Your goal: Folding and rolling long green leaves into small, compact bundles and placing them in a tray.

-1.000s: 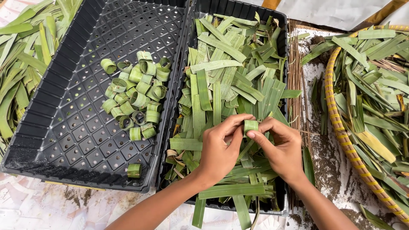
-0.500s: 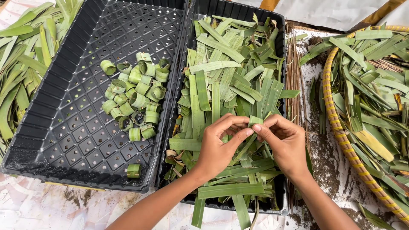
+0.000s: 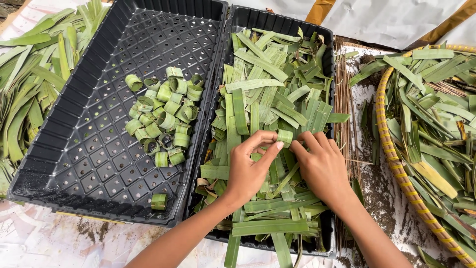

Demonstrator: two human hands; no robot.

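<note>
- Both hands, left (image 3: 250, 171) and right (image 3: 322, 166), pinch one leaf ring (image 3: 284, 137), now lifted slightly higher than a second ago.
- Ring pile (image 3: 163, 119) unchanged in left tray (image 3: 74, 149).

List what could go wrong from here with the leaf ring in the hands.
1. The leaf ring is pinched only at the fingertips of the left hand and right hand; it may spring open if the pinch loosens.
2. If dropped, it would land among the loose strips in the right tray and be hard to spot.
3. One ring already lies apart from the ring pile near the left tray's edge; a careless toss might scatter more.
</note>
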